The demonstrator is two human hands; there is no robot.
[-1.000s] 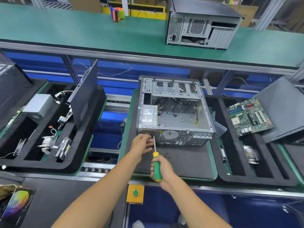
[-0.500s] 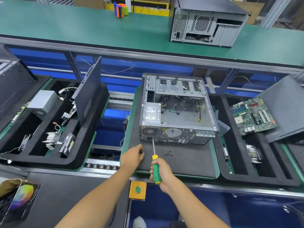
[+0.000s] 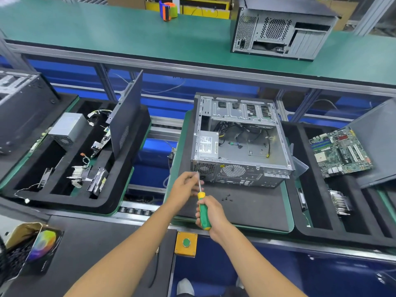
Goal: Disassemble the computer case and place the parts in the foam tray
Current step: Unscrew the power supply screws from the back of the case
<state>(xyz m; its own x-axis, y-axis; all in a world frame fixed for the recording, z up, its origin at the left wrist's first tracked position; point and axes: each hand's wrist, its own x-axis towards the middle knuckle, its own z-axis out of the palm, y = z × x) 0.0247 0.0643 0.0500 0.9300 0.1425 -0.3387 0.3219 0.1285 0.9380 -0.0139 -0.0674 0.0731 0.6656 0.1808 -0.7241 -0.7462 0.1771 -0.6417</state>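
the computer case, its side panel off and cables showing inside, lies open-side up on a black foam mat between two foam trays. the power supply still sits in the case's near left corner. half a second ago the left hand was down at the mat in front of the case; it is now raised just before the case's rear left corner, fingertips pinched on the bare shaft near the tip of the screwdriver. the right hand is wrapped around the green and yellow handle, as before. a second ago the tip stood against the case's rear face; it is now drawn a little clear of it. that suggests one screw has come out and the tool is being lined up for the next, probably one holding the power supply. several small black screws lie loose on the mat in front of the case, right of the screwdriver. the foam tray right of the case holds a circuit board; its near compartments look free for more parts. the mat in front of the case leaves room for both hands, though the loose screws lie near the working hands.
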